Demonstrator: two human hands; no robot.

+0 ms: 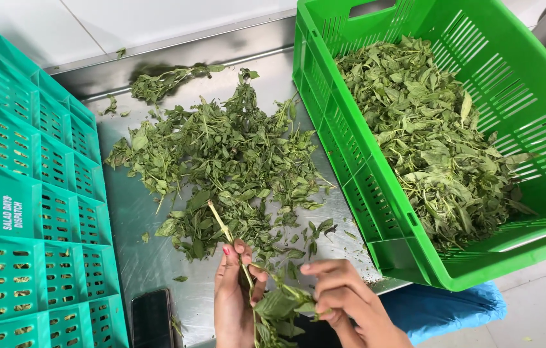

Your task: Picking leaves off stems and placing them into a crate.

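Far left, teal crates (28,212) stacked on their sides, slotted walls facing the desk (150,258). Just beside them, near the front edge, a dark phone (151,317) lying flat on the steel: easily smeared or nudged off by any sweep of loose greenery. Mid-desk, a wide loose heap of picked leaves (221,161), thin at its margins, with stray bits up by the back wall; liable to drift over the front edge if brushed. Lower centre, left hand (234,299) closed around a leafy stem (224,225), bare stalk end poking up and away over the heap. Just right of it, right hand (334,290) pinched on a leaf cluster (282,303) lower on the same stem, hands close together, nearly touching. Too hard a tug likely to snap the stalk or bruise the soft leaves; too slack a hold on the left likely to let the whole sprig slide through. Below the hands, possibly more foliage hanging off the desk, hard to tell at the frame's bottom. Further right, a bright green crate (376,219) heaped with leaves, its near corner apparently overhanging the desk edge above a blue bag (453,306): prone to tipping if leaned on.
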